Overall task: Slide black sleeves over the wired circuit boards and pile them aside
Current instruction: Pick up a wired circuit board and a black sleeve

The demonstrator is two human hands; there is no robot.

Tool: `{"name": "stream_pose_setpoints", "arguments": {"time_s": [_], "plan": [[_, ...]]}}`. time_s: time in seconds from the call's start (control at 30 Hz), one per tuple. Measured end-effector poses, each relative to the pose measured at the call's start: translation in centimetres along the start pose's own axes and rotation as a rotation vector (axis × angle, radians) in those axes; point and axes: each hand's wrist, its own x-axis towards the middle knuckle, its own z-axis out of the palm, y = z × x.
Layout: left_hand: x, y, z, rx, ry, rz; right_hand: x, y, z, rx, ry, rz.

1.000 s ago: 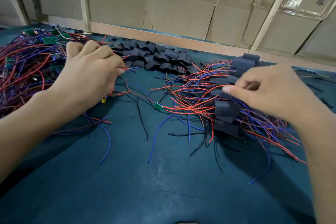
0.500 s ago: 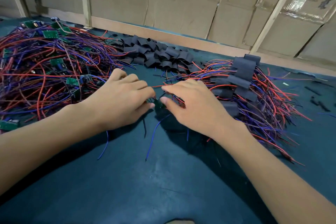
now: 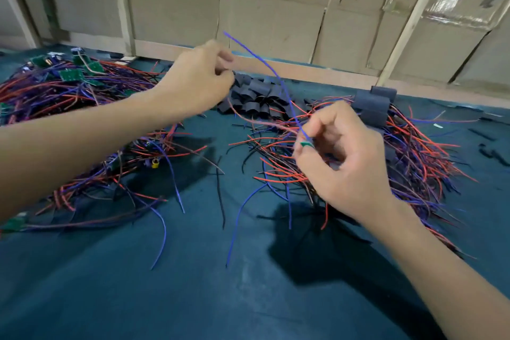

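Your right hand (image 3: 342, 157) pinches a small green circuit board (image 3: 306, 143) between thumb and fingertips, lifted off the table (image 3: 193, 284) in front of the sleeved pile (image 3: 386, 146) on your right. Its blue wire (image 3: 276, 77) rises up and to the left, so the board's leads point toward your left hand (image 3: 198, 77). That left hand is curled at the near edge of the heap of loose black sleeves (image 3: 259, 96); whether it already pinches one, you cannot tell from here. The left hand is the one nearer the sleeves, and a sleeve should travel rightward along the wire onto the board. The unsleeved boards (image 3: 71, 74) lie in the tangle far left.

Half a second ago both hands met low on the table around this board; now the right has raised it and the left has gone back to the sleeves.
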Motion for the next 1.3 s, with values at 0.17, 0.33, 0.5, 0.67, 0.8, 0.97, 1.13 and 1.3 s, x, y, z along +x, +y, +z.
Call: {"name": "stream_pose_setpoints", "arguments": {"time_s": [0.17, 0.33, 0.5, 0.67, 0.8, 0.97, 1.13, 1.3], "plan": [[4.6, -3.5, 4.9, 0.38, -0.369, -0.003, -0.3, 0.0, -0.9, -0.1, -0.138, -0.035], [4.8, -5.6, 7.9, 0.466, -0.334, -0.054, 0.1, -0.4, -0.6, -0.168, -0.17, -0.041], [5.0, -4.9, 7.1, 0.329, -0.348, -0.093, 0.3, -0.1, -0.8, -0.174, -0.097, -0.057], [3.5, -3.1, 5.2, 0.015, -0.124, -0.106, 0.2, 0.4, -0.3, -0.026, -0.052, 0.081], [-1.4, -0.3, 3.5, -0.422, -0.181, -0.186, 0.5, 0.6, -0.6, 0.221, 0.018, 0.237], [-7.9, 1.3, 2.2, -0.675, -0.264, -0.22, 1.1, 0.7, -1.1, 0.314, 0.063, 0.302], [-10.9, 0.8, 1.6, -0.698, -0.357, -0.173, 1.3, 0.8, -1.3, 0.319, 0.037, 0.36], [-11.9, 0.7, 2.4, -0.639, -0.325, -0.083, 1.3, 0.6, -1.3, 0.321, -0.019, 0.386]]}}
